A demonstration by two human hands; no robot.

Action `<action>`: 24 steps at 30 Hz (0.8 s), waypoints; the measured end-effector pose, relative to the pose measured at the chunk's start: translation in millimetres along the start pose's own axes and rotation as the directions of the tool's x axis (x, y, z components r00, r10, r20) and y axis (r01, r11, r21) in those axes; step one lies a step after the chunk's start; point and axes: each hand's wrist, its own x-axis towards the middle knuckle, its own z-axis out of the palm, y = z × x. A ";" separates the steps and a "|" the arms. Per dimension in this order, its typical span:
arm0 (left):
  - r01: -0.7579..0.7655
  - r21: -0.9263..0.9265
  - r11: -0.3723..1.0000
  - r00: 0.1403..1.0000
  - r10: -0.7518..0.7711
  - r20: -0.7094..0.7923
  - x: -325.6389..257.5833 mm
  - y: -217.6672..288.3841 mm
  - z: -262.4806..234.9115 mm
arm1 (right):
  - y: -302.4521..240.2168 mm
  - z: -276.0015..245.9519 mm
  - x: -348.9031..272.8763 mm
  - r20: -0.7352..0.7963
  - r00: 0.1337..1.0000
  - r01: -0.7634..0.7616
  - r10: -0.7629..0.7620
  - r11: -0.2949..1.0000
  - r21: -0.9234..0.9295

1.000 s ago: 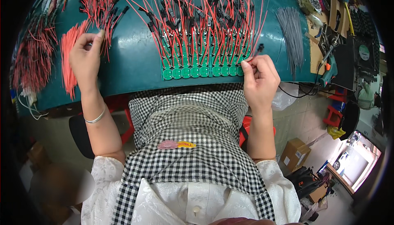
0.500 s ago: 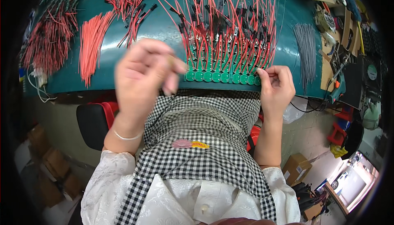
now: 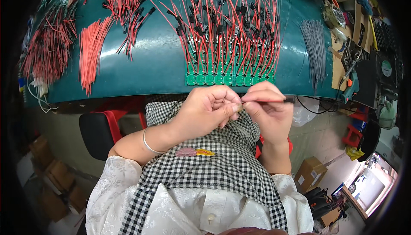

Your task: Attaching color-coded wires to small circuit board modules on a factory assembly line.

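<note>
While both hands meet just below the green table's (image 3: 128, 80) edge, the right hand (image 3: 267, 113) pinches a red wire (image 3: 267, 101) (black plug at its outer end), and the left hand (image 3: 209, 108) grips its near tip.

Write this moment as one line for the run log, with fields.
left hand: pinches wire end | right hand: holds red wire with black tip | place: above checked apron, before green boards on teal mat
</note>
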 end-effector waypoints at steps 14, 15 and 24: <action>-0.511 0.842 0.175 0.761 0.547 0.348 5.2 -7.9 7.6 | 9.1 -40.2 -7.7 0.061 0.981 -0.185 0.186 0.982 -0.033; -0.504 0.850 0.153 0.752 0.561 0.345 5.3 -7.4 -0.8 | 11.0 -41.4 -2.5 -0.053 0.993 -0.109 0.103 0.986 -0.127; -0.161 0.976 0.145 0.610 0.792 -0.017 -15.4 27.6 -57.6 | 41.9 -56.0 16.9 -0.308 0.935 0.020 -0.175 0.894 -0.448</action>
